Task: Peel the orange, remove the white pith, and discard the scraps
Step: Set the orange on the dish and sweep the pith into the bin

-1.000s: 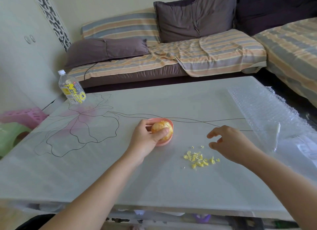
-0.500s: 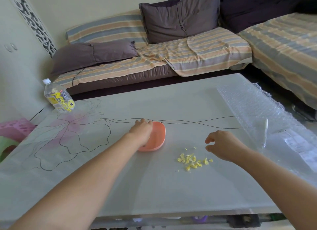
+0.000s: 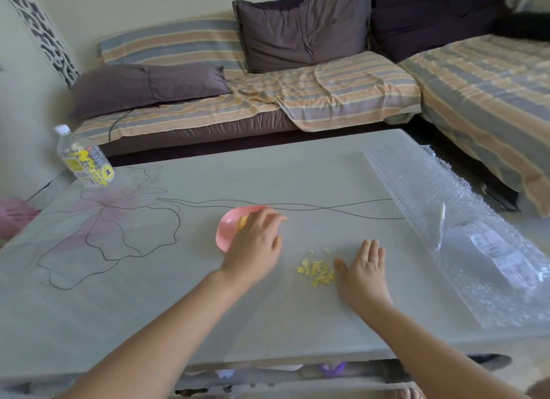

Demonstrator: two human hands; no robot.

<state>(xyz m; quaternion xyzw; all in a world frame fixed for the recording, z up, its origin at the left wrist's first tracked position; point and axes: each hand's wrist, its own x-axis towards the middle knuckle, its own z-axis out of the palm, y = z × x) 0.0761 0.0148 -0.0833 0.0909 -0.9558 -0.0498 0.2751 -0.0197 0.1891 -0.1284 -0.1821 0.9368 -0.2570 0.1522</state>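
Here, left hand [image 3: 253, 249] arched over orange [image 3: 241, 221] in pink bowl [image 3: 225, 233], grip unclear, right hand [image 3: 364, 269] flat beside scraps [image 3: 317, 272]

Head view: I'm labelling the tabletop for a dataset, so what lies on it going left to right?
From the left: plastic bottle → pink bowl → yellow scraps → right hand → bubble wrap. The left hand overlaps the bowl, so it is left out.
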